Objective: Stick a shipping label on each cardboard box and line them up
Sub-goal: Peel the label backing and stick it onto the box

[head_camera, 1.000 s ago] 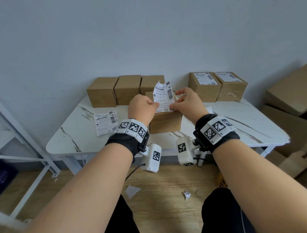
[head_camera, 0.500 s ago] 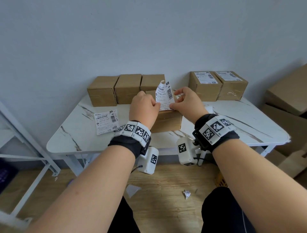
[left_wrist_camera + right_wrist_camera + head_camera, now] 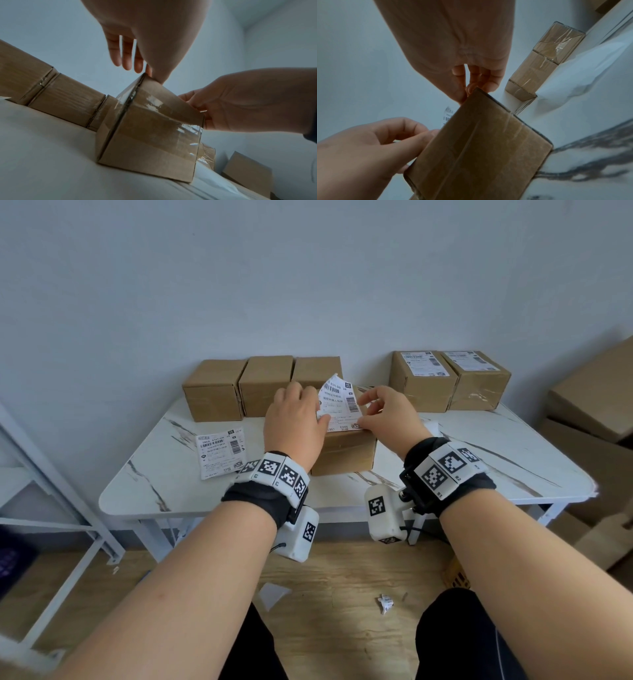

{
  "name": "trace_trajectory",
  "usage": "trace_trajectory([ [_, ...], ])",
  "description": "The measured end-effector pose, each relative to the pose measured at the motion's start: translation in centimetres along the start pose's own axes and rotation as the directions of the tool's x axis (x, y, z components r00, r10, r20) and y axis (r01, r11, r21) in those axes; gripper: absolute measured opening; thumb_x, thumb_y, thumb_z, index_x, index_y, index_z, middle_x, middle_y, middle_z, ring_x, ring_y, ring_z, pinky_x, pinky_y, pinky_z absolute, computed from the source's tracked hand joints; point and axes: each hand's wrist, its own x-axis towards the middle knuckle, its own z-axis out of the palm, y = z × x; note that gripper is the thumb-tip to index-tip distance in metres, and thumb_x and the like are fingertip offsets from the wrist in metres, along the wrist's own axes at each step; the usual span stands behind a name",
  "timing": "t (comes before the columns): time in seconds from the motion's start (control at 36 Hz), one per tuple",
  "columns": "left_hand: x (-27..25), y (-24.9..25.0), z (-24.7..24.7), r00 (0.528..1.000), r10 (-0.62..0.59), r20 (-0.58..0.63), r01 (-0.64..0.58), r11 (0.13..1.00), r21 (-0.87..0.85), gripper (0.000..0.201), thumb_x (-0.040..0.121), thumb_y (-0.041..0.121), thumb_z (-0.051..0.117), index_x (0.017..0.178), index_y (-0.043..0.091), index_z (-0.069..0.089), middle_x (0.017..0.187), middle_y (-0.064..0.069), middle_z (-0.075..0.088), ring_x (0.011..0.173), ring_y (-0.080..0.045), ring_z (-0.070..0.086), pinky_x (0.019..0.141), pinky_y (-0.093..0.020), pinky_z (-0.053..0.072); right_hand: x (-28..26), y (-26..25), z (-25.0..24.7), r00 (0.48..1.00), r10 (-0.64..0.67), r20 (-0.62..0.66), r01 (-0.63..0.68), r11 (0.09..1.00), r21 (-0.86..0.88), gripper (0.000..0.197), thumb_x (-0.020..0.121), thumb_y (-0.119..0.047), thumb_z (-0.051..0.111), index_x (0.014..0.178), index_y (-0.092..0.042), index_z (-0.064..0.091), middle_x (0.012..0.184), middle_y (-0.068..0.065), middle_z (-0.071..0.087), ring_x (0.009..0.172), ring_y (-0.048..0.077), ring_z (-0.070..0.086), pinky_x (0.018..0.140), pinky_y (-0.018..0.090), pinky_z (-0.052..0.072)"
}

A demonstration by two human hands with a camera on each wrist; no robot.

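A brown cardboard box (image 3: 346,453) (image 3: 150,135) (image 3: 479,148) stands mid-table in front of me. A white shipping label (image 3: 339,405) (image 3: 447,117) lies with its near edge on the box top, its far end curling upward. My left hand (image 3: 308,412) pinches the label's left edge with the thumb at the box's top edge; the other fingers (image 3: 126,58) are stretched out. My right hand (image 3: 368,412) pinches the label's near right corner at the box's edge. Three bare boxes (image 3: 263,385) stand at the back left. Two labelled boxes (image 3: 448,381) stand at the back right.
A spare label (image 3: 221,451) lies on the white marble-look table (image 3: 479,460), left of my left wrist. Large cartons (image 3: 596,405) are stacked beyond the table's right end. A white metal rack (image 3: 51,494) stands on the left. Paper scraps (image 3: 385,604) lie on the wooden floor.
Both hands have brought the label down from upright onto the box top. My left hand has slid forward over the box and its fingers have stretched out.
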Motion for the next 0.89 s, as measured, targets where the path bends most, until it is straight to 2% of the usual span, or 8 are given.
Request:
trace_trajectory([
  [0.08,0.0,-0.1,0.3,0.996,0.070,0.056,-0.067,0.996,-0.056,0.017,0.094,0.024,0.055,0.096,0.012,0.067,0.099,-0.004,0.057,0.099,-0.023,0.049,0.075,-0.033,0.043,0.0,0.1,0.0,1.000,0.006,-0.003,-0.006,1.000,0.003,0.026,0.083,-0.002,0.061,0.106,-0.014,0.061,0.079,-0.007,0.051,0.067,0.005,0.049,0.056,0.016,0.037],
  [0.22,0.3,-0.3,0.5,0.993,0.007,0.114,0.011,0.987,-0.161,0.026,0.097,0.018,0.050,0.093,0.007,0.073,0.093,-0.011,0.055,0.087,-0.025,0.053,0.070,-0.032,0.042,-0.2,0.1,0.1,1.000,-0.008,-0.015,0.008,1.000,0.001,0.023,0.082,-0.006,0.064,0.104,-0.013,0.061,0.078,-0.007,0.050,0.068,0.007,0.049,0.058,0.018,0.038],
  [0.33,0.3,-0.5,0.4,0.990,-0.031,0.139,0.058,0.980,-0.192,0.025,0.096,0.019,0.051,0.094,0.007,0.073,0.096,-0.012,0.057,0.086,-0.026,0.056,0.075,-0.035,0.046,-0.2,0.0,0.6,0.999,-0.038,-0.012,0.037,0.998,-0.049,0.030,0.079,-0.017,0.072,0.105,-0.013,0.059,0.088,-0.003,0.051,0.073,0.010,0.049,0.058,0.019,0.036],
  [0.47,0.3,-0.8,0.4,0.988,-0.049,0.145,0.084,0.966,-0.243,0.023,0.096,0.020,0.053,0.105,0.012,0.073,0.102,-0.009,0.059,0.092,-0.024,0.057,0.079,-0.031,0.045,-0.1,-0.1,1.4,0.998,-0.036,-0.044,0.032,0.996,-0.086,0.040,0.070,-0.030,0.079,0.100,-0.016,0.057,0.095,-0.002,0.049,0.081,0.014,0.047,0.058,0.021,0.032],
  [0.58,0.3,-0.9,0.2,0.985,-0.062,0.159,0.105,0.956,-0.273,0.023,0.095,0.020,0.054,0.106,0.013,0.073,0.104,-0.009,0.060,0.094,-0.023,0.058,0.081,-0.029,0.045,-0.2,-0.2,1.6,0.998,-0.027,-0.052,0.022,0.996,-0.092,0.045,0.067,-0.035,0.081,0.100,-0.018,0.054,0.097,-0.001,0.049,0.082,0.015,0.047,0.066,0.025,0.034],
  [0.69,0.2,-0.5,0.3,0.983,-0.103,0.154,0.143,0.952,-0.272,0.022,0.090,0.030,0.061,0.097,0.014,0.075,0.099,-0.005,0.058,0.088,-0.019,0.059,0.072,-0.025,0.042,-0.2,-0.2,1.3,1.000,-0.008,-0.024,0.007,0.998,-0.055,0.038,0.073,-0.025,0.078,0.103,-0.016,0.055,0.093,-0.001,0.049,0.077,0.013,0.047,0.059,0.023,0.034],
  [0.81,0.1,-0.3,0.5,0.976,-0.124,0.181,0.170,0.948,-0.270,0.039,0.083,0.043,0.067,0.107,0.013,0.070,0.105,-0.004,0.057,0.095,-0.017,0.058,0.081,-0.027,0.047,-0.5,-0.1,0.6,1.000,0.002,-0.004,-0.001,0.999,0.038,0.029,0.081,-0.008,0.069,0.104,-0.013,0.054,0.085,-0.004,0.048,0.075,0.012,0.049,0.060,0.019,0.041],
  [0.89,0.1,-0.3,0.5,0.976,-0.119,0.182,0.167,0.947,-0.273,0.040,0.082,0.043,0.068,0.109,0.013,0.069,0.105,-0.004,0.056,0.096,-0.017,0.058,0.084,-0.028,0.047,-0.5,-0.1,0.3,1.000,0.012,0.002,-0.013,0.998,0.069,0.025,0.083,-0.001,0.065,0.103,-0.013,0.055,0.083,-0.005,0.049,0.071,0.006,0.049,0.062,0.018,0.043],
])
